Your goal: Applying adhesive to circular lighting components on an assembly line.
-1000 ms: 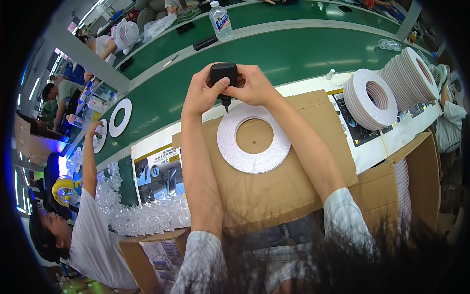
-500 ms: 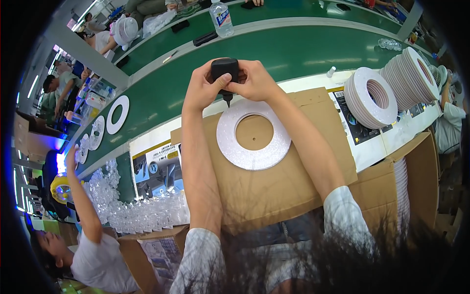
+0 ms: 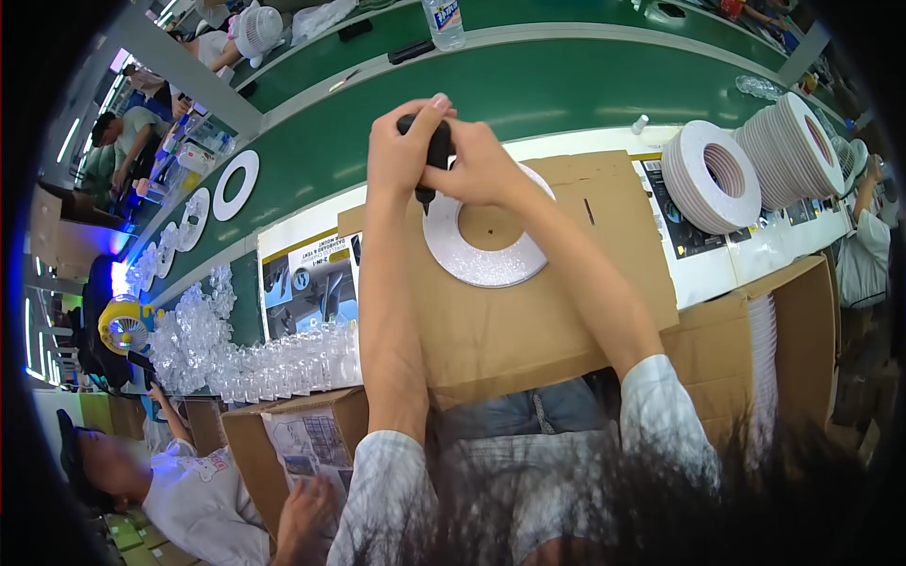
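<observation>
Both my hands are wrapped round a black squeeze bottle (image 3: 438,149) with a narrow pointed nozzle. My left hand (image 3: 389,156) grips its left side, thumb raised near the top. My right hand (image 3: 483,168) closes on the other side, thumb across the front. The bottle leans, nozzle downward, over the left edge of a flat white speckled ring (image 3: 489,271); I cannot tell whether the tip touches it. Beneath the ring lies a brown cardboard sheet (image 3: 604,292), a small dark spot showing through the ring's hole. My right hand and forearm hide part of the ring's upper right.
At right stand stacks of white rings (image 3: 713,179) and an open carton (image 3: 802,330). Clear plastic pieces (image 3: 283,363) crowd the left, with loose rings (image 3: 236,186) beyond. A water bottle (image 3: 445,26) stands at the back. A co-worker (image 3: 193,495) is at lower left.
The nozzle has shifted from the ring's upper left to its left edge, and the bottle has turned and tilted. The co-worker's raised arm has come down. The whole view has shifted slightly.
</observation>
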{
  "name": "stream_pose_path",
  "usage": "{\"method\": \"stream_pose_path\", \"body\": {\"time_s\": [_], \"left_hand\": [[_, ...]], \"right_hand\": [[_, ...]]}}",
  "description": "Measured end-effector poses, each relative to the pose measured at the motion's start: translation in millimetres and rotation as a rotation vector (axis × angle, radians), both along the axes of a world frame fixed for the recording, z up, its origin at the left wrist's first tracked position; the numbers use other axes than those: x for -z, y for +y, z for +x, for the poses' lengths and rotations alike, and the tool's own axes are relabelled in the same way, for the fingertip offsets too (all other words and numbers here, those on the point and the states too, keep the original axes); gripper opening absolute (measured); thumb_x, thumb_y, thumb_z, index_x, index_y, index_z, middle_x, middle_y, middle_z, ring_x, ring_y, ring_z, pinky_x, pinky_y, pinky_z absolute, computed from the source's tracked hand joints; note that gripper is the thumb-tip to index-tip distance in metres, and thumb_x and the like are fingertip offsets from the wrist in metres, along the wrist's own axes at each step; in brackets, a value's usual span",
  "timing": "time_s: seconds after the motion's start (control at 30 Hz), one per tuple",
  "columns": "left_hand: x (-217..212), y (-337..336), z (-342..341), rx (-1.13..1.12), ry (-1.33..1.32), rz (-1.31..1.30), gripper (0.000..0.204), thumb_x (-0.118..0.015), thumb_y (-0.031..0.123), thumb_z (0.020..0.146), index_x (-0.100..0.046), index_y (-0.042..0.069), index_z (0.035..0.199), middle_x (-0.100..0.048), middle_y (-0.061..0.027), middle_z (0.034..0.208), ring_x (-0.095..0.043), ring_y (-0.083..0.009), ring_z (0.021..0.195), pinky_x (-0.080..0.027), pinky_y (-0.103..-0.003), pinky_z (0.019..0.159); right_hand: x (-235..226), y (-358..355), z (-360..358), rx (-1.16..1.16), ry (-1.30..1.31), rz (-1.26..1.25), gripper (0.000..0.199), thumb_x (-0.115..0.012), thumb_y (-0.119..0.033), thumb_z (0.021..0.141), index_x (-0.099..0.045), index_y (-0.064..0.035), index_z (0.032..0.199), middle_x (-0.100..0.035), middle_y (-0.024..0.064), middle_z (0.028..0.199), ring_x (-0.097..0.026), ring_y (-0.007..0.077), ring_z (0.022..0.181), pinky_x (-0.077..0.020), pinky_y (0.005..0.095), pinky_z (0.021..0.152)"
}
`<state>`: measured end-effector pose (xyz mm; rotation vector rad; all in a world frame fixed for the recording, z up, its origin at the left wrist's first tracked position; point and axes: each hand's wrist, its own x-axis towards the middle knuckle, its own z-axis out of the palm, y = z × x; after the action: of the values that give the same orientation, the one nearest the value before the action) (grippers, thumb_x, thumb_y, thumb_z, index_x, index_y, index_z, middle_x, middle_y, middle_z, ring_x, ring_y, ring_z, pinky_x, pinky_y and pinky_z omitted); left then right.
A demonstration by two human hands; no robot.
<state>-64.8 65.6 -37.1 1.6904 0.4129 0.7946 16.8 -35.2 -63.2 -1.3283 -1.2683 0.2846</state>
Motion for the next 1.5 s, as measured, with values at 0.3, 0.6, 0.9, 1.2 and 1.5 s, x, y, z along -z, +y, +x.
{"method": "stream_pose_path", "body": {"time_s": [0.3,0.6,0.9,1.2,1.5], "left_hand": [[24.8,-2.5,-15.8,-0.052,-0.088,0.189,0.026,-0.065,0.019,0.08,-0.069,-0.006,0.073,-0.06,-0.0064,0.059,-0.053,-0.0117,0.055,-0.045,-0.027,0.054],[18.1,-9.9,-21.8,-0.104,-0.079,0.228,0.029,-0.063,0.021,0.082,-0.067,-0.006,0.072,-0.056,-0.0046,0.057,-0.049,-0.0112,0.054,-0.041,-0.028,0.051],[19.1,-8.7,-22.1,-0.099,-0.036,0.261,0.032,-0.061,0.024,0.085,-0.067,-0.005,0.072,-0.056,-0.0024,0.059,-0.048,-0.0103,0.056,-0.04,-0.028,0.052],[20.3,-6.3,-27.8,0.106,-0.102,0.14,0.034,-0.057,0.029,0.086,-0.069,-0.003,0.089,-0.063,-0.0073,0.074,-0.057,-0.0137,0.067,-0.047,-0.027,0.063],[37.4,5.7,-47.0,0.388,-0.104,-0.056,0.046,-0.064,0.021,0.089,-0.056,-0.004,0.127,-0.064,-0.0097,0.111,-0.061,-0.0178,0.101,-0.048,-0.031,0.092]], "right_hand": [[22.6,-8.6,-26.6,0.149,-0.127,0.031,0.044,-0.069,-0.01,0.073,-0.06,0.0033,0.113,-0.065,0.016,0.065,-0.066,0.0288,0.056,-0.0516,0.031,0.057],[14.3,-12.2,-31.2,0.146,-0.127,0.063,0.049,-0.069,-0.01,0.069,-0.059,0.0044,0.115,-0.063,0.0182,0.065,-0.063,0.0357,0.057,-0.0503,0.0384,0.054],[19.0,-11.2,-29.4,0.15,-0.14,0.063,0.052,-0.069,-0.01,0.069,-0.058,0.002,0.119,-0.063,0.0175,0.066,-0.062,0.0345,0.056,-0.0506,0.0372,0.054],[14.9,-17.5,-30.5,0.115,-0.102,0.076,0.046,-0.073,-0.014,0.07,-0.062,0.0012,0.111,-0.068,0.017,0.072,-0.069,0.0326,0.064,-0.0544,0.0355,0.06],[8.1,-24.3,-27.3,0.133,-0.044,0.069,0.036,-0.07,-0.02,0.078,-0.064,0.0006,0.107,-0.069,0.0148,0.073,-0.07,0.0255,0.063,-0.0552,0.0328,0.06]]}}
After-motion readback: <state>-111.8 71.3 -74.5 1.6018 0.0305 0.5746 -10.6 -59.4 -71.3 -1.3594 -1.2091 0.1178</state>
